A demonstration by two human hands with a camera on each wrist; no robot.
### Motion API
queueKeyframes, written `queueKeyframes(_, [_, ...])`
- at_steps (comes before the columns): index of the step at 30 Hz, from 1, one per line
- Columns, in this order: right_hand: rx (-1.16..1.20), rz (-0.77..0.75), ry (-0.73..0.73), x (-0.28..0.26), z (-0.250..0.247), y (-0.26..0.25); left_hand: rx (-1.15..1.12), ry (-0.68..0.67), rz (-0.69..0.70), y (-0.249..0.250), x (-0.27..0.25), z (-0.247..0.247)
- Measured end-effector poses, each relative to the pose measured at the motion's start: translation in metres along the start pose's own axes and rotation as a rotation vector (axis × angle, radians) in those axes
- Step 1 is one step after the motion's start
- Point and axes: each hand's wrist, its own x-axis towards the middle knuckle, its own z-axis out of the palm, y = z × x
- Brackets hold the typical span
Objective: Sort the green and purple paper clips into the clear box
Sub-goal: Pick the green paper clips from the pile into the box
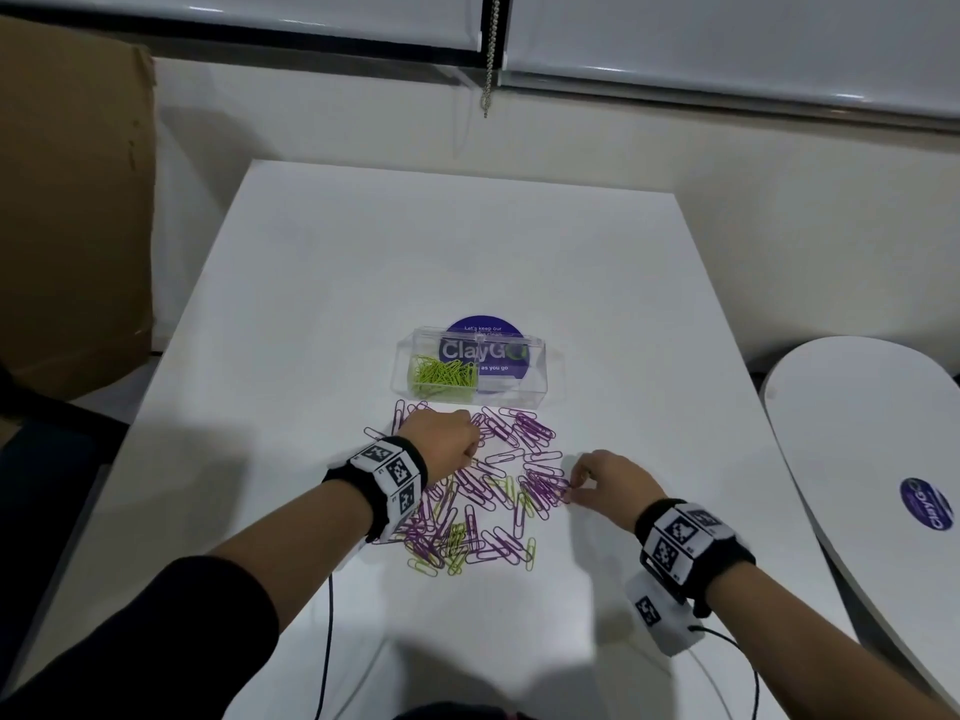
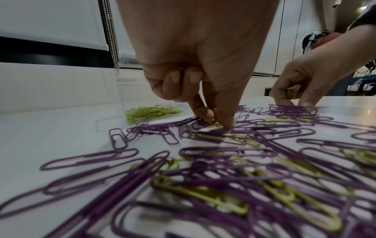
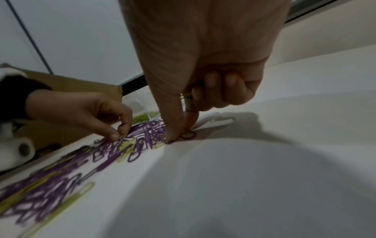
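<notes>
A clear box [image 1: 540,374] stands mid-table, with green paper clips [image 1: 444,376] heaped in its left compartment. In front of it lies a mixed pile of purple and green clips [image 1: 493,504]. My left hand [image 1: 471,452] reaches into the pile's far left part. Its thumb and forefinger [image 2: 220,124] pinch a green clip [image 3: 124,136] lying among purple ones. My right hand [image 1: 570,492] is at the pile's right edge. It keeps a green clip [image 3: 188,96] tucked under its curled fingers, while its thumb and forefinger tips [image 3: 181,135] press on a purple clip [image 3: 188,135].
A brown cardboard box [image 1: 72,200] stands off the table's left side. A round white table [image 1: 872,433] is close on the right. A purple round sticker [image 1: 488,330] lies under the clear box. Black cables [image 1: 327,641] hang over the near edge.
</notes>
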Motion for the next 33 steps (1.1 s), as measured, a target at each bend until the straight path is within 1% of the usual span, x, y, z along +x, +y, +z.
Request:
queueKeyframes(3, [0.085, -0.001, -0.031, 0.001, 0.002, -0.004, 0.016, -0.005, 0.002, 0.001, 0.000, 0.000])
queueKeyframes(7, [0.176, -0.033, -0.042, 0.003, 0.004, -0.010, 0.057, 0.029, 0.026, -0.002, -0.004, 0.000])
queueKeyframes(10, [0.256, -0.068, -0.030, 0.004, 0.000, -0.018, -0.023, 0.056, -0.004, -0.006, -0.006, 0.001])
queueKeyframes(13, [0.279, -0.080, 0.042, 0.009, -0.011, -0.021, -0.120, 0.038, -0.026, -0.007, -0.007, 0.000])
queueKeyframes(15, [0.239, -0.055, 0.103, 0.013, -0.019, -0.019, -0.194, 0.010, -0.027, -0.006, -0.007, -0.003])
queueKeyframes(17, [0.207, -0.009, 0.124, 0.016, -0.025, -0.017, -0.281, -0.004, -0.012, -0.005, -0.007, -0.003])
queueKeyframes(19, [0.198, 0.001, 0.099, 0.016, -0.026, -0.014, -0.331, -0.018, -0.003, -0.003, -0.007, -0.002])
queueKeyframes(24, [0.303, -0.002, -0.031, 0.005, -0.018, -0.002, -0.387, -0.061, -0.005, 0.007, -0.002, 0.001])
queueKeyframes(27, [0.255, -0.039, -0.039, -0.003, -0.011, -0.001, -0.427, -0.102, 0.042, 0.019, 0.003, 0.001])
queueKeyframes(29, [0.217, -0.045, -0.009, -0.006, -0.007, -0.004, -0.363, -0.103, 0.098, 0.032, 0.005, -0.001])
queueKeyframes(31, [0.130, -0.046, 0.000, -0.009, -0.003, -0.009, -0.199, -0.098, 0.182, 0.046, 0.009, -0.002])
queueKeyframes(33, [-0.025, -0.072, -0.004, -0.010, 0.005, -0.012, -0.019, -0.099, 0.242, 0.056, 0.012, -0.001])
